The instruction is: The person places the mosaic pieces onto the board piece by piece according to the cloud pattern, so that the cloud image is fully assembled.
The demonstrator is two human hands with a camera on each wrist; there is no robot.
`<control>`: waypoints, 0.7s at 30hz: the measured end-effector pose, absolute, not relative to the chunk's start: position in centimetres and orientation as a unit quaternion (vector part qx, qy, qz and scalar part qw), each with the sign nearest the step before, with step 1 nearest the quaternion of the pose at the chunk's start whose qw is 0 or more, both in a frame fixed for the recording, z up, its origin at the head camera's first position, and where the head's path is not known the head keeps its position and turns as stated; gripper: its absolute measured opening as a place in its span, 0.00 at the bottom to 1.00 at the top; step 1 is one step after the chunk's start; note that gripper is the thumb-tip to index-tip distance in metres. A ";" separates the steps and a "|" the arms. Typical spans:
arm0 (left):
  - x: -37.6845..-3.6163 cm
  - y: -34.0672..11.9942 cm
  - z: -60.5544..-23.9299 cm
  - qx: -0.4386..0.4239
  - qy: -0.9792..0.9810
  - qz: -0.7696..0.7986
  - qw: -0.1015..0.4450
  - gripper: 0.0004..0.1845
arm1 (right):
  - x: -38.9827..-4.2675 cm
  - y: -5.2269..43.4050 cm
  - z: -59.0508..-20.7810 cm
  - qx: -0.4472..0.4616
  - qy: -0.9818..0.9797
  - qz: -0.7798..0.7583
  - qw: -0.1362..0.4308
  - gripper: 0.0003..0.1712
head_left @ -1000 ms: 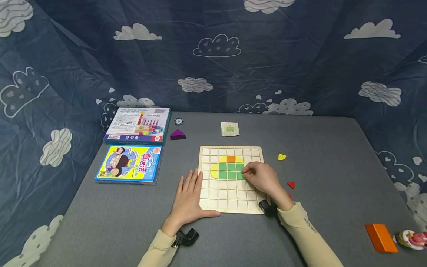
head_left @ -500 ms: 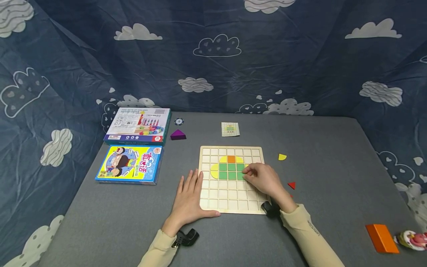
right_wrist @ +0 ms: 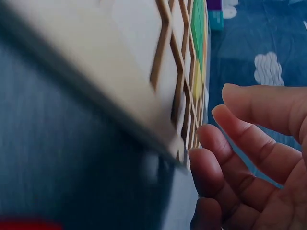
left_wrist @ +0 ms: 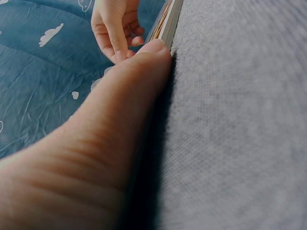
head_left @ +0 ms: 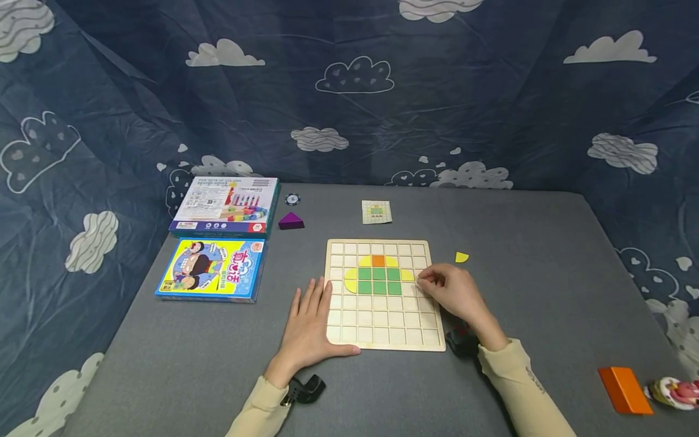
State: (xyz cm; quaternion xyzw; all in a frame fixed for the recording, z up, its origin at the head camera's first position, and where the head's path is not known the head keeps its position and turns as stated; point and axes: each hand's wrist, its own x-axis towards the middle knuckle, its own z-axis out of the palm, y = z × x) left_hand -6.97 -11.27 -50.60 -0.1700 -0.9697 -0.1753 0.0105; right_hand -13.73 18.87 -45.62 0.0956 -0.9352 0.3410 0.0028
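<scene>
A wooden grid board point(head_left: 386, 318) lies on the grey table. Several green squares point(head_left: 379, 273) sit in its cells, with an orange square point(head_left: 378, 260) above them and yellow rounded pieces point(head_left: 351, 280) around them. One yellow piece point(head_left: 407, 275) fills the cell right of the green block. My left hand point(head_left: 310, 325) rests with straight, spread fingers along the board's left edge, thumb at the front corner. Over the right edge hovers my right hand point(head_left: 453, 294). In the right wrist view its fingers point(right_wrist: 249, 143) are loosely bent, with a gap between thumb and forefinger and nothing held.
A yellow quarter piece point(head_left: 461, 257) lies right of the board, and a pattern card point(head_left: 377, 212) behind it. Two boxed games point(head_left: 210, 270) stand at left, near a purple triangular block point(head_left: 291, 221) and a round chip point(head_left: 292, 199). At front right are an orange block point(head_left: 625, 390) and a figurine point(head_left: 677, 391).
My right hand has drawn back to the right from the green block, uncovering the yellow piece beside it. Its wrist now covers the red triangles. The left hand stays put.
</scene>
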 end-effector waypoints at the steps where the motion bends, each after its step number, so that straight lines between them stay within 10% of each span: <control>1: -7.0 -11.3 -50.6 -0.171 -0.969 -0.176 0.011 0.72 | -13.8 19.2 -45.6 0.090 -0.937 0.339 0.007 0.06; 21: -6.9 -11.3 -50.5 -0.170 -0.970 -0.173 0.009 0.71 | -17.1 26.0 -46.1 0.009 -0.956 0.291 0.048 0.20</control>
